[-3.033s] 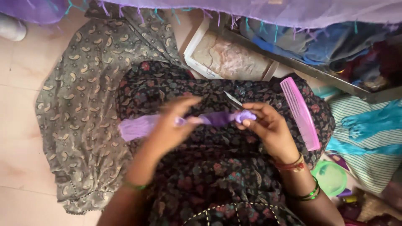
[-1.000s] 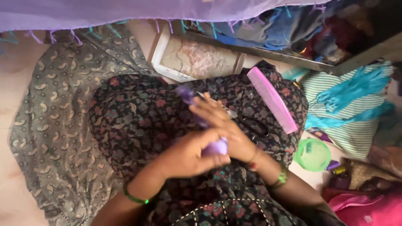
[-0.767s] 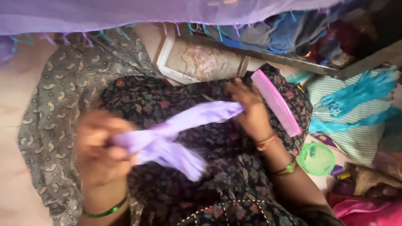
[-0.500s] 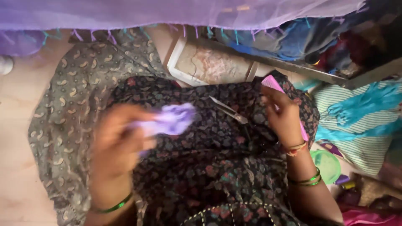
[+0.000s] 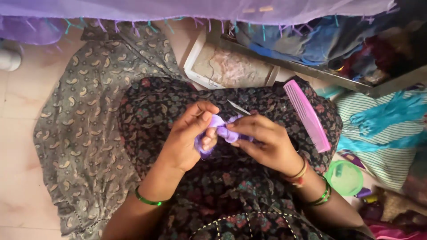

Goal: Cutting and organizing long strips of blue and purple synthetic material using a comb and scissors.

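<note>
While both hands meet above the lap, the left hand curls its fingers around a small bunched piece of lilac cloth, and the right hand pinches the same cloth from the opposite side between thumb and fingertips. The cloth sits between the two hands, held just over the dark floral dress that covers the person's knees; only a little of it shows past the fingers. A green bangle circles the left wrist; green bangles and a red-and-gold one circle the right wrist. Just beyond the hands, a thin metal blade-like tool lies on the dress, partly hidden by the right hand, so its kind cannot be told. A pink comb lies slanted on the dress to the right of the hands, near but apart from them. A grey paisley-printed garment spreads over the tiled floor to the left. A shallow white-rimmed tray stands beyond the knees. A green round container rests on the floor at the right, beside a striped cloth with teal fringe. A sheer purple fabric with tassels hangs across the top edge.
</note>
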